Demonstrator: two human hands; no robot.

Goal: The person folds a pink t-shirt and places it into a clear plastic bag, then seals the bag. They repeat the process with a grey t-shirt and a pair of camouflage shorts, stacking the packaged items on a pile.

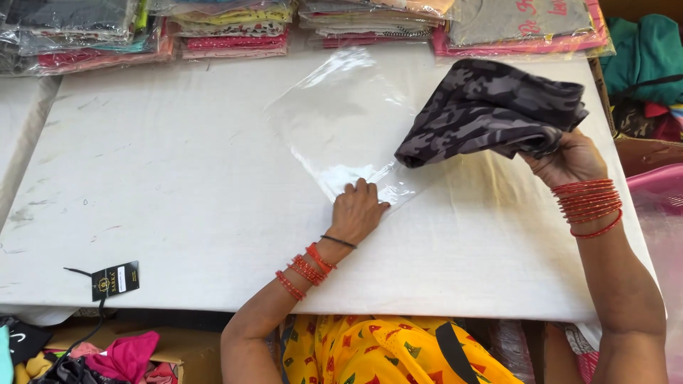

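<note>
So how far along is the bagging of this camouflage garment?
Done: the camouflage garment is folded into a compact bundle, and packed garments are stacked along the table's far edge. In hand: the right hand holds the bundle above the table while the left hand presses on the near corner of the clear plastic bag, which lies flat. Left: the garment is not yet inside the bag.

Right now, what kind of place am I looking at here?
Probably a garment packing workshop. Stacks of folded clothes in plastic bags line the far edge of a white table; the left hand presses on a clear plastic bag, the right hand holds a folded camouflage garment.
</note>
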